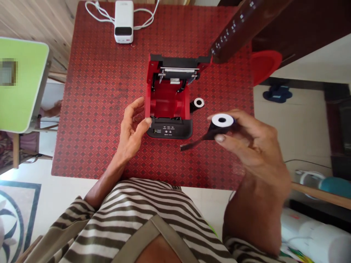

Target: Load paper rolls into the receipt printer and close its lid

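Striped shirt [131, 223] below, then a red patterned tablecloth [98, 109] bearing an open red receipt printer [168, 98]; left hand [131, 131], fingers spread, touches its front edge; right hand [246, 146] grips a black roll [221, 126], another roll [197, 103] just beside the printer.

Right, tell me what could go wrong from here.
The black roll in the right hand has a loose tail hanging from it, which could unwind further or crease. The left hand rests against the open red printer, so a push might shift it. The second roll beside the printer could get knocked over.
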A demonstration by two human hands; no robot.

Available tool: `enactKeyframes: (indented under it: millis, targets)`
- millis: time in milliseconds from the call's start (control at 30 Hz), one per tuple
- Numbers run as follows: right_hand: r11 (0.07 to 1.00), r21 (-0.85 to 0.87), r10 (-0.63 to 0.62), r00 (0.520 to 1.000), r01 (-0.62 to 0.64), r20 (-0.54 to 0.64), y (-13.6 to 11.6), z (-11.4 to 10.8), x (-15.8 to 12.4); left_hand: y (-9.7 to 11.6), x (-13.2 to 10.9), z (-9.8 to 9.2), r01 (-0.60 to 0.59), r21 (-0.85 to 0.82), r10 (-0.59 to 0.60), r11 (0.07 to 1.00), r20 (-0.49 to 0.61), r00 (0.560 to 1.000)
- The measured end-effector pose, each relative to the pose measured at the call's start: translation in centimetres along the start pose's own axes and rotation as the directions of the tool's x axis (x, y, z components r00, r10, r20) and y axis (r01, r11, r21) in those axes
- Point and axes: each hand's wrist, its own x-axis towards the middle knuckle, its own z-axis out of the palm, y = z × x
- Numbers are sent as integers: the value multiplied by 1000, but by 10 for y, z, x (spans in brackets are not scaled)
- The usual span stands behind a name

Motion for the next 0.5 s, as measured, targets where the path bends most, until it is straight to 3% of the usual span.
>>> enactKeyframes:
  millis: [100,200,367,500]
  targets:
    - [972,-165,-157,986,165,62,-19,9,29,-2,-3,3,-29,31,30,999,-44,999]
    - [883,-344,-273,946,319,177,-35,27,53,-2,-5,7,-48,84,56,995,-98,994]
    - [786,-506,-233,929,355,289,-50,62,72,9,-7,13,-96,144,111,985,-103,988]
    - [686,-626,-216,925,371,311,-52,82,82,15,-8,14,-139,159,156,977,-102,983]
